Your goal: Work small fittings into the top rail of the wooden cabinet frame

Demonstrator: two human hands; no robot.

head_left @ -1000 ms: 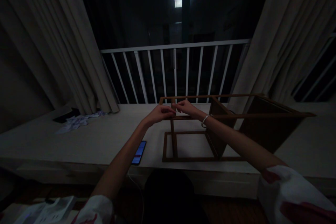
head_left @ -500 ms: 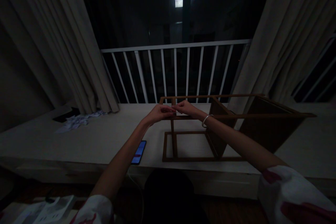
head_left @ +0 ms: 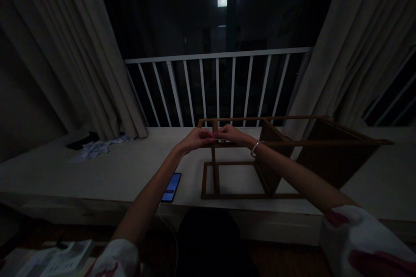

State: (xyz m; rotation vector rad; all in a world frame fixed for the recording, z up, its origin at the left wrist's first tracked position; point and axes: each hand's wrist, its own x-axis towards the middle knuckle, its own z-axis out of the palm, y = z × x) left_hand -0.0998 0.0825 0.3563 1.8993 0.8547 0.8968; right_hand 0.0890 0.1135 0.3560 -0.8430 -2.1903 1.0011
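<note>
A brown wooden shelf frame (head_left: pixel 238 197) lies on its side on the white ledge. At its upper left part my left hand (head_left: pixel 196 139) and my right hand (head_left: pixel 231 133) meet, fingertips pinched close together. Between them shows a thin, pale, rod-like piece (head_left: pixel 220 140), too small and dim to name. Fingers of both hands close on it, just above the frame's upper rail. A light bracelet circles my right wrist.
A phone (head_left: pixel 171 187) with a lit screen and a cable lies near the ledge's front edge. Crumpled white papers (head_left: pixel 94 149) lie at the left by the curtain (head_left: pixel 107 95). A white railing (head_left: pixel 217 56) stands behind. A white power strip (head_left: pixel 68 259) is at lower left.
Both hands stay at the same spot on the frame with slight finger movement. The thin piece shows a little more brightly now.
</note>
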